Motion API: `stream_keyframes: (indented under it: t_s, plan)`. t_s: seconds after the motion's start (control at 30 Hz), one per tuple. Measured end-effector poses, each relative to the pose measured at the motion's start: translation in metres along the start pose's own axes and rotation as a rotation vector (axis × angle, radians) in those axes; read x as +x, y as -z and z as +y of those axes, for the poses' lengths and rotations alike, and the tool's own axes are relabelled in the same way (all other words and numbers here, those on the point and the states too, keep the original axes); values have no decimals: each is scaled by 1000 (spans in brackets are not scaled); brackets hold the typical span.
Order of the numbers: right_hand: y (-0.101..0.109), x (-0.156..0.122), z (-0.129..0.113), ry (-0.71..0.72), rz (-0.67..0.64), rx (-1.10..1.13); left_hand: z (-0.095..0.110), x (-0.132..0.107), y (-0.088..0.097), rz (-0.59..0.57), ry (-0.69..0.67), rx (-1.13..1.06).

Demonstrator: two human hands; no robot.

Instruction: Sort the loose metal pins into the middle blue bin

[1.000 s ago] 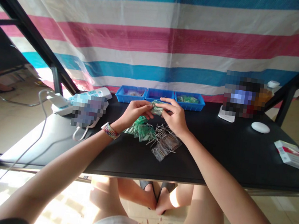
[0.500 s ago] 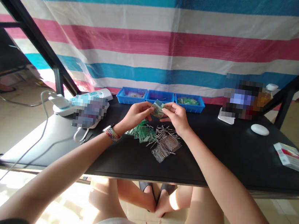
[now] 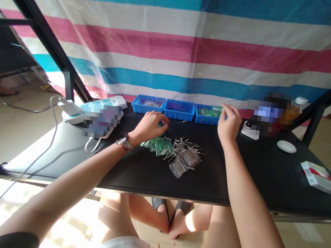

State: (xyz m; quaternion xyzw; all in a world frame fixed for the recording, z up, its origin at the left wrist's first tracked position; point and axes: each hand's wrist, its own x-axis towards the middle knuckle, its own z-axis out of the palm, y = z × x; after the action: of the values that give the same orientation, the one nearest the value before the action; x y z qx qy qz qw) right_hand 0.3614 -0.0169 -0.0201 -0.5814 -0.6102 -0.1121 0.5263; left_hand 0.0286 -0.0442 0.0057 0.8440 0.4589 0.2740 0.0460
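My left hand (image 3: 149, 123) rests low on the black table (image 3: 238, 170), fingers bent and bunched at the far edge of a pile of small green packets (image 3: 159, 144). Whether those fingers hold anything is hidden. My right hand (image 3: 229, 122) reaches over the right end of the right blue bin (image 3: 211, 114), which holds green packets. Its back faces me, the fingers are spread loosely and nothing shows in them. Loose metal pins (image 3: 185, 145) and clear bags of pins (image 3: 182, 162) lie beside the green pile.
Two more blue bins (image 3: 176, 109) stand in a row at the back edge. A white phone with a cord (image 3: 75, 111) sits at the left. At the right are a white round object (image 3: 286, 146), a small box (image 3: 317, 176) and a bottle (image 3: 296, 108). Black frame posts flank the table.
Both hands held a small packet together above the pile. Now the right hand has moved right and back to the right bin, the left hand has dropped to the green pile, and the packet is out of sight.
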Motion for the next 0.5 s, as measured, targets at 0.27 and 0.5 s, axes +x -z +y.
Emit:
stream_keyframes:
  t_s: [0.27,0.5]
  plan:
    - [-13,-14,-13,77,-193,-343,-20,3,10,-30,114,25]
    - [-18,-18,-16,72,-221,-332,-28,2,16,-225,150,6]
